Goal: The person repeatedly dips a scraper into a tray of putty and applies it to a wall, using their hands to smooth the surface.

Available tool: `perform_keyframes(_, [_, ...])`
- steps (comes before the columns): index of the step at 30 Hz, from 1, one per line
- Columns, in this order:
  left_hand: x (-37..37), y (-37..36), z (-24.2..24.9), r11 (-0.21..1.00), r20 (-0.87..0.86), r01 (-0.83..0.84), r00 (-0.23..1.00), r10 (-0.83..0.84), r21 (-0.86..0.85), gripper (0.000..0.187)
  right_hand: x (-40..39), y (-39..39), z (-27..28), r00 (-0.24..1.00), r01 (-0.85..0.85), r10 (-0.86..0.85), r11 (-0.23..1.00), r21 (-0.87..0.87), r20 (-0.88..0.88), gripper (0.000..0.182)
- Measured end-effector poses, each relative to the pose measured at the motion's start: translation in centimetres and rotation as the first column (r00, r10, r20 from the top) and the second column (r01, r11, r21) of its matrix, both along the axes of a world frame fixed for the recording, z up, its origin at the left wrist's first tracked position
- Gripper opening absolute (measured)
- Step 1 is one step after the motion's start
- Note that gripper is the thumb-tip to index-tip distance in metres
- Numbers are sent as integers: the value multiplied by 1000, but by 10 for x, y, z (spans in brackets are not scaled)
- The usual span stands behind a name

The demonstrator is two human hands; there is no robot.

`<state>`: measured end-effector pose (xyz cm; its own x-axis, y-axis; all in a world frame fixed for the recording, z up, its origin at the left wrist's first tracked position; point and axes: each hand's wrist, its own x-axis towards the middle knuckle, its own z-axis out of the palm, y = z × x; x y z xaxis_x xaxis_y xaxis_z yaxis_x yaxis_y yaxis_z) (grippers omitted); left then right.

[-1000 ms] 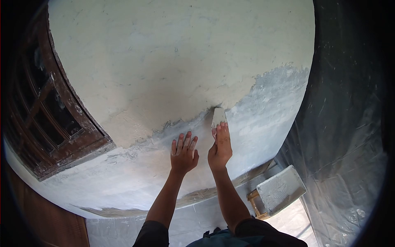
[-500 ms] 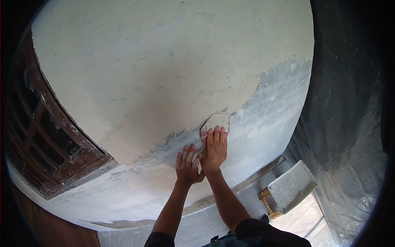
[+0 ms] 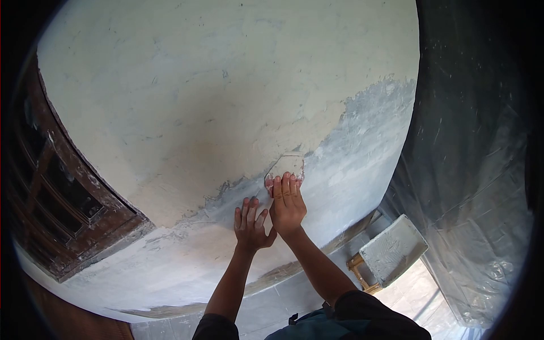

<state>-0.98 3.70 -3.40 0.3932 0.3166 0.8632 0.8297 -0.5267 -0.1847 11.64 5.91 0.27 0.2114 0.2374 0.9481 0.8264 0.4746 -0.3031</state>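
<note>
My right hand point(image 3: 288, 208) is closed on a putty spreader point(image 3: 288, 164), a flat, pale-smeared plate with reddish patches near the fingers. Its blade lies against the wall point(image 3: 226, 113), at the border between a cream upper coat and a bluish-white lower band point(image 3: 362, 147). Three fingers press flat on the plate; the thumb is hidden. Just left of it, my left hand point(image 3: 250, 225) is open, fingers spread and smudged white, holding nothing. Its fingertips are at the wall surface, though contact is hard to confirm.
A brown-framed window point(image 3: 68, 192) is set in the wall at left. Lower right, a tray point(image 3: 394, 249) coated with white paste sits on a wooden stand point(image 3: 362, 273). Clear plastic sheeting point(image 3: 464, 243) hangs along the right side. Grey floor tiles point(image 3: 255, 313) run below the wall.
The whole scene has shifted slightly left as the camera turned. The spreader stays at nearly the same wall spot, tilted a little differently. My left thumb stands farther out from its fingers.
</note>
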Motion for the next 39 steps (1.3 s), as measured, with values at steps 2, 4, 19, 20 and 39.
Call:
perform_keyframes(2, [1, -2, 1, 1000, 11, 5, 1000, -5, -10, 56, 0, 0, -4, 1000, 1, -2, 1000, 11, 12, 37])
perform_keyframes(4, [4, -3, 5, 1000, 22, 11, 1000, -11, -20, 56, 1, -2, -10, 999, -1, 2, 1000, -4, 36, 39])
perform_keyframes(19, [67, -9, -1, 975, 178, -142, 969, 173, -172, 58, 135, -70, 69, 898, -430, 439, 869, -246, -21, 29])
perform_keyframes(20, [72, -8, -2, 971, 187, -169, 962, 200, -169, 61, 147, -65, 88, 886, -451, 463, 853, -262, -16, 24])
perform_keyframes(39, [103, 19, -20, 813, 109, -484, 835, 540, -323, 82, 183, 18, 168, 668, -696, 744, 633, -339, 16, 24])
